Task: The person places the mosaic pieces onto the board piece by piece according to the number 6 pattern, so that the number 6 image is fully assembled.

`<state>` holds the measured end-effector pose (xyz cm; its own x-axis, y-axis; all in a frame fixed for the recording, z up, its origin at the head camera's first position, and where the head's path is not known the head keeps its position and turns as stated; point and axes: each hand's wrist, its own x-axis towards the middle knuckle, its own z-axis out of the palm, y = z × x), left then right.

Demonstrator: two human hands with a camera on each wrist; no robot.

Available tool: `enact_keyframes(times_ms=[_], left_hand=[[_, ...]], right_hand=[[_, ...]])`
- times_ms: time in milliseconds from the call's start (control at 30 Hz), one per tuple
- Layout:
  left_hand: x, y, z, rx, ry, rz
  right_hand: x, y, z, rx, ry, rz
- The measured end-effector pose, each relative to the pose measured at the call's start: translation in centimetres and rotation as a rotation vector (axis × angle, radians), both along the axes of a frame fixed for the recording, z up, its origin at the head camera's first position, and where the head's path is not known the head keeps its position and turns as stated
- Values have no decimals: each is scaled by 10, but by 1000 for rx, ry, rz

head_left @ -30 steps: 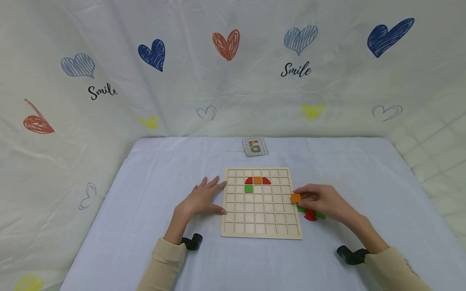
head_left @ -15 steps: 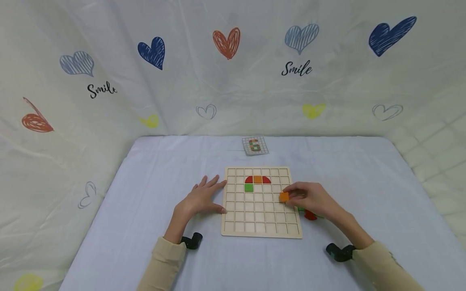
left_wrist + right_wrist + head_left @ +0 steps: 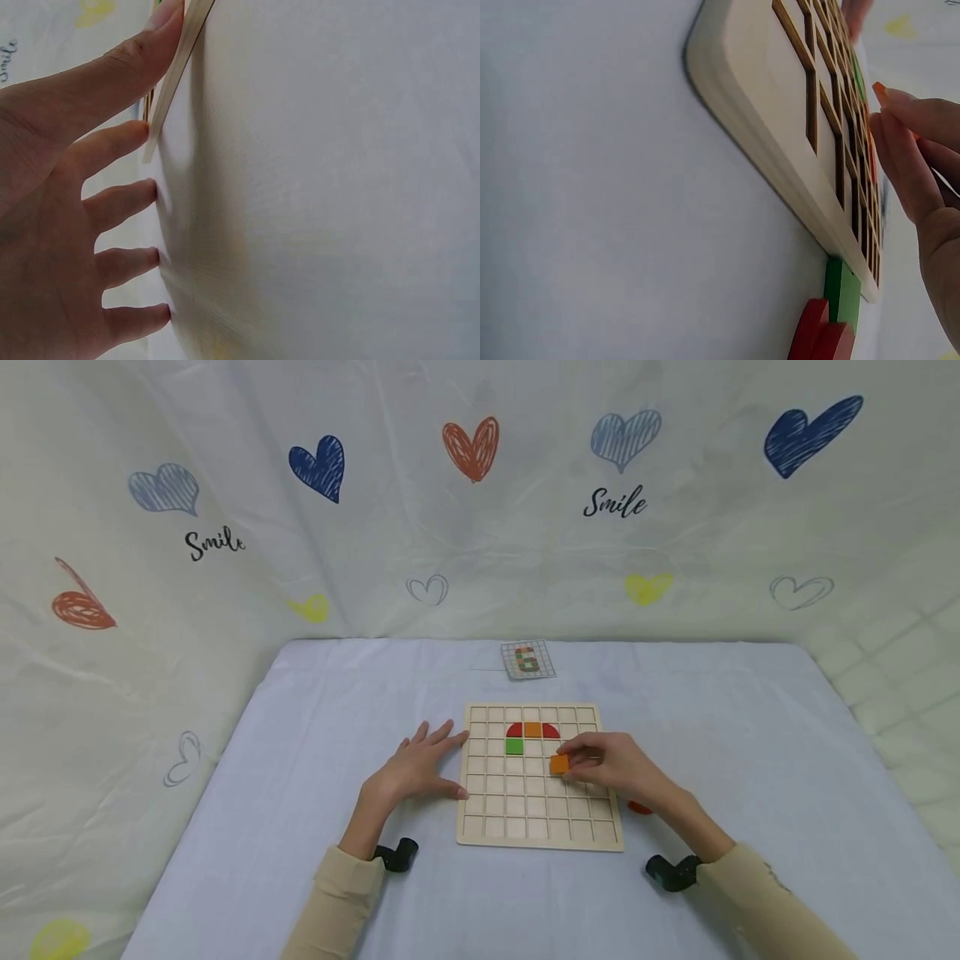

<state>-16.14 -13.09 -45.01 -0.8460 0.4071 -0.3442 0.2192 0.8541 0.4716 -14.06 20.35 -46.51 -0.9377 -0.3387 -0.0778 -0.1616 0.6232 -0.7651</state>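
A wooden grid board [image 3: 495,810] lies on the table. Set in its upper cells are an orange square tile [image 3: 532,730] between two red quarter-round tiles, with a green square tile [image 3: 514,747] under the left one. My right hand [image 3: 618,768] pinches another orange square tile [image 3: 559,765] between thumb and fingers, over the middle of the board; the right wrist view shows only a corner of that tile. My left hand [image 3: 417,770] has its fingers spread, with thumb and index finger [image 3: 112,146] touching the board's left edge and the other fingertips on the cloth.
Red tiles [image 3: 810,330] and a green tile [image 3: 843,289] lie beside the board's right edge, mostly hidden by the right arm in the head view. Behind the board lies a pattern card [image 3: 528,660] with a printed grid. A white cloth [image 3: 337,693] covers the table.
My right hand has carried the orange square tile leftward from the board's right edge to over its middle. My left hand has stayed at the left edge.
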Motion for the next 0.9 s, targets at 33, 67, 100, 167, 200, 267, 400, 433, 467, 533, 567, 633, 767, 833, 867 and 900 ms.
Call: enact_keyframes(times_ms=[33,67,100,167,200,267,400,433,467,533,567,633,767,833,867,900], left_hand=[[0,0,0,-1,-1,-1],[0,0,0,0,0,-1],[0,0,-1,-2,-1,-2],[-1,0,-2,-4,0,-2],[-1,0,-2,-4,0,-3],[-1,0,-2,-5,4,-5],[-1,1,-3,-7,5,-7],[-1,1,-2,-6,6,-6],[-1,1,-2,-7,4,-4],[0,1,-2,-5,2,-1],[0,1,-2,-2,3,1],[0,1,-2,2,4,2],[-1,0,-4,-3,6,1],[-1,-1,-4,-2,11,-2],[-2,-1,-5,-3,9,-2],[-2,-1,-5,0,10,-2]], right_hand=[[-1,-2,-1,-4,0,5],[-2,-4,-1,-6,3,9],[-2,-6,-1,-10,5,13],[-4,-10,-2,-20,5,21],[-4,-11,-2,-24,4,24],[-6,-15,-3,-28,2,24],[-9,-21,-7,-32,-5,30],[-11,-23,-8,-35,0,39],[-12,-24,-9,-38,2,46],[-13,-27,-9,-48,11,65],[-14,-28,-10,-50,15,78],[-16,-31,-9,-57,22,100],[-17,-36,-9,-64,22,123],[-18,-39,-9,-67,28,137],[-18,-41,-9,-65,31,140],[-18,-43,-10,-60,37,143]])
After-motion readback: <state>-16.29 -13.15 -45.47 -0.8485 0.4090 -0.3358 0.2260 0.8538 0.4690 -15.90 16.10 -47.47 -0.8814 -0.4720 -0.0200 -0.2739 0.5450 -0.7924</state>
